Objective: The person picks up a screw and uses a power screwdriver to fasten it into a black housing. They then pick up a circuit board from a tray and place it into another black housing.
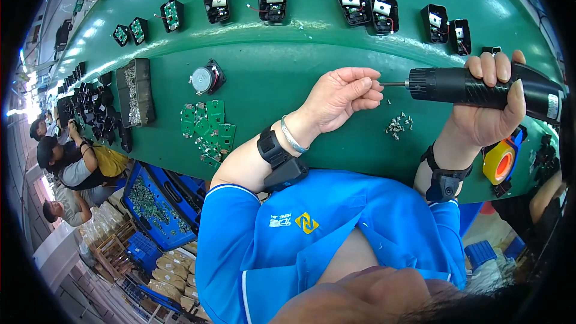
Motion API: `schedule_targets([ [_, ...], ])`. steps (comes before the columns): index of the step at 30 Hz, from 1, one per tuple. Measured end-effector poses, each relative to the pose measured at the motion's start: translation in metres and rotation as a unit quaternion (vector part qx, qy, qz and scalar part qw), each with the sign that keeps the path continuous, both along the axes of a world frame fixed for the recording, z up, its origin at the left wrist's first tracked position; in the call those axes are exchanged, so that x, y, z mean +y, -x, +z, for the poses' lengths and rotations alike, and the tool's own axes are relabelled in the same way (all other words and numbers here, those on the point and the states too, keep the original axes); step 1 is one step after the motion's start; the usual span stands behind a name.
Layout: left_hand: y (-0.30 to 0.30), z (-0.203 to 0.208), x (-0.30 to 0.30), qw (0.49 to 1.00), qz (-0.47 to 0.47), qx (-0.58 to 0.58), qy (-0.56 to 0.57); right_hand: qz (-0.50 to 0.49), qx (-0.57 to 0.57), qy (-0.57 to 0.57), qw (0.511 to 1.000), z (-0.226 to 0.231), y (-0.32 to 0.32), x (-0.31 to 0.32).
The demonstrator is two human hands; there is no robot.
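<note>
My right hand [489, 105] is wrapped round a black electric screwdriver [441, 87], which lies level with its bit pointing left. My left hand [345, 99] is closed, thumb against the fingers, at the tip of the screwdriver bit [394, 84]. Whatever those fingertips pinch is too small or hidden to make out. Just below the bit, a small pile of loose screws [399, 125] lies on the green table [288, 63]. Left of my left hand are a round speaker [207, 78] and several green circuit boards [210, 126].
Black housings [273, 1] with parts inside stand along the far side. A dark tray of screws [138, 93] and a heap of black parts [90, 111] sit at the left. Yellow tape [499, 162] lies at the right. Co-workers [66, 156] are on the left.
</note>
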State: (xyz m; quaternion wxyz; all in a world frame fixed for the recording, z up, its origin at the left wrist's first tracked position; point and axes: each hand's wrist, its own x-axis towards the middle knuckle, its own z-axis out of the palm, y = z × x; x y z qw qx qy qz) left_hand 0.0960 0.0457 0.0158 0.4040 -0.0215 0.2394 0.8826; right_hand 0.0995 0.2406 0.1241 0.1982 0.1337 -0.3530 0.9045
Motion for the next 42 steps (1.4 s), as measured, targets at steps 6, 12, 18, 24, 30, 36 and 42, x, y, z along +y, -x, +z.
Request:
schedule_targets([
  [6, 0.001, 0.011, 0.004, 0.996, 0.034, -0.065, -0.042, -0.009, -0.004, -0.012, 1.000, 0.000, -0.003, 0.000],
  [12, -0.001, 0.013, 0.004, 0.999, -0.009, 0.011, 0.032, -0.019, -0.004, -0.004, 1.000, 0.004, -0.005, 0.000],
  [18, 0.003, 0.001, -0.013, 0.985, -0.103, 0.124, 0.067, -0.011, -0.004, -0.011, 1.000, 0.005, -0.007, -0.003],
  [24, -0.003, 0.024, 0.000, 0.999, -0.017, -0.024, 0.020, -0.016, -0.008, -0.009, 1.000, 0.005, -0.009, -0.004],
  [30, -0.005, 0.022, 0.002, 0.999, -0.025, -0.021, 0.023, -0.034, -0.010, -0.014, 0.999, 0.008, -0.011, -0.005],
  [36, -0.005, 0.007, -0.002, 0.998, -0.033, 0.009, -0.057, -0.015, 0.001, -0.009, 1.000, 0.011, -0.014, -0.007],
  [42, -0.012, 0.014, 0.004, 0.997, -0.014, 0.067, -0.019, -0.010, -0.006, -0.006, 1.000, 0.014, -0.017, -0.011],
])
